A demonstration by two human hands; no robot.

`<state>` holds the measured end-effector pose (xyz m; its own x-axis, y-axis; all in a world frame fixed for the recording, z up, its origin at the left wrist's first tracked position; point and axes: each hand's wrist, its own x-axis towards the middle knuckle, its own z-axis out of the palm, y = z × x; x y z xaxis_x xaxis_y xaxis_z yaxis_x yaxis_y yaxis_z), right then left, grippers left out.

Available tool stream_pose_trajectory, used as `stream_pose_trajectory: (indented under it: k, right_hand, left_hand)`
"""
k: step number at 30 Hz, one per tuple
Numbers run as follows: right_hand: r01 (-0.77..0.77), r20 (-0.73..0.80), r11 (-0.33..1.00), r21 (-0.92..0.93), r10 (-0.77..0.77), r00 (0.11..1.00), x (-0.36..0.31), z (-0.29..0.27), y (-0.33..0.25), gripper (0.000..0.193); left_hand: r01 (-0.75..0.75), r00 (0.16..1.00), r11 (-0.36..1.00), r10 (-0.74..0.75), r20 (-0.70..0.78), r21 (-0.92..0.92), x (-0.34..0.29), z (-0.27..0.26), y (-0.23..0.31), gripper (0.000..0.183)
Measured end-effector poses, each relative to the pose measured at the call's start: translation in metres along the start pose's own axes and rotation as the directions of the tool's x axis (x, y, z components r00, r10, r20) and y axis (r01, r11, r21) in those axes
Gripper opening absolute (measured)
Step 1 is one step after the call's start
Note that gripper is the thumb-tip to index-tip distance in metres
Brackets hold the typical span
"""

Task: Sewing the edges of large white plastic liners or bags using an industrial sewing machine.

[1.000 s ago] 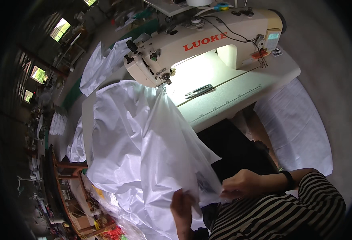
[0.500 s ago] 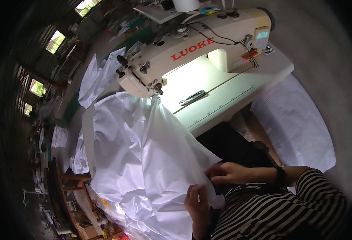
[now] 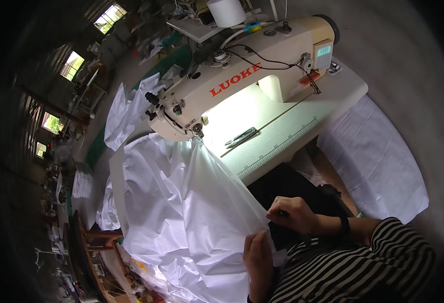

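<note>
A large sheet of white fabric (image 3: 181, 202) hangs in folds from under the needle of a white sewing machine (image 3: 242, 70) and spreads toward me. At its near right edge, my left hand (image 3: 258, 256) is closed on the fabric, fingers curled over the border. Just above and to the right, my right hand (image 3: 293, 214) pinches the same edge between thumb and fingers. Between the machine and my right hand that edge runs fairly straight. Small thread snips (image 3: 241, 137) lie on the machine bed (image 3: 282, 134), away from both hands.
More white cloth (image 3: 376, 156) hangs beyond the bed's right end. Another white pile (image 3: 128, 108) lies behind the machine head. A wooden frame (image 3: 98, 237) stands at the lower left, beside plastic wrapping. A white thread cone (image 3: 226, 12) sits at the back.
My right hand has risen slightly, and its fingers now pinch the fabric's edge more visibly. That edge looks straighter. My left hand keeps its hold, shifted a little right.
</note>
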<state>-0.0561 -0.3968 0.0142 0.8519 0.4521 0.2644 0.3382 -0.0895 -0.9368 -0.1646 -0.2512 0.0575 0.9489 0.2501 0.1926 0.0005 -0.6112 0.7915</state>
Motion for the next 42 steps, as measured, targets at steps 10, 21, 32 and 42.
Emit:
stream_pose_trajectory:
  k: [10, 21, 32, 42]
  right_hand:
    - [0.446, 0.08, 0.823, -0.352, -0.448, 0.89, 0.002, -0.005, -0.011, 0.014]
    - [-0.339, 0.344, 0.463, 0.819, 0.078, 0.936, 0.062, 0.041, 0.055, 0.035]
    - [-0.042, 0.113, 0.984, -0.174, 0.063, 0.992, 0.079, 0.029, 0.034, 0.051]
    - [0.149, 0.169, 0.463, -0.874, 0.002, 0.986, 0.05, 0.052, 0.007, 0.051]
  left_hand:
    - [0.24, 0.97, 0.96, -0.233, 0.064, -0.142, 0.012, 0.011, -0.004, 0.024]
    - [-0.069, 0.997, 0.968, 0.056, 0.061, 0.242, 0.038, 0.004, 0.001, 0.009]
    - [-0.242, 0.964, 0.901, 0.182, 0.193, 0.361, 0.042, 0.013, -0.013, 0.011]
    - [0.132, 0.95, 0.803, 0.066, -0.307, 0.582, 0.072, -0.074, -0.069, 0.037]
